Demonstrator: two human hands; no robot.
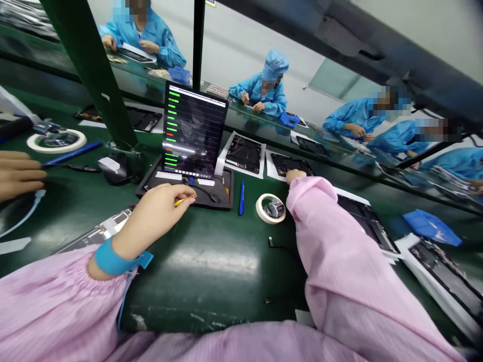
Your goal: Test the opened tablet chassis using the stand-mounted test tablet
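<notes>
your left hand (160, 208) pinches a small yellow piece (181, 201), fingers clamped on it, just before the screen (193, 133); your right hand (296, 176) reaches over the tablet (289, 165) across the bench (211, 266), its fingers too hidden to tell.

You have one thin yellow stick (180, 201), one lit screen (194, 130), one black mouse (119, 174), one dark tray (229, 188), two blue pens (242, 197), two white rings (260, 208) and one blue wristband (113, 259), with five people in blue (264, 93) across from you
</notes>
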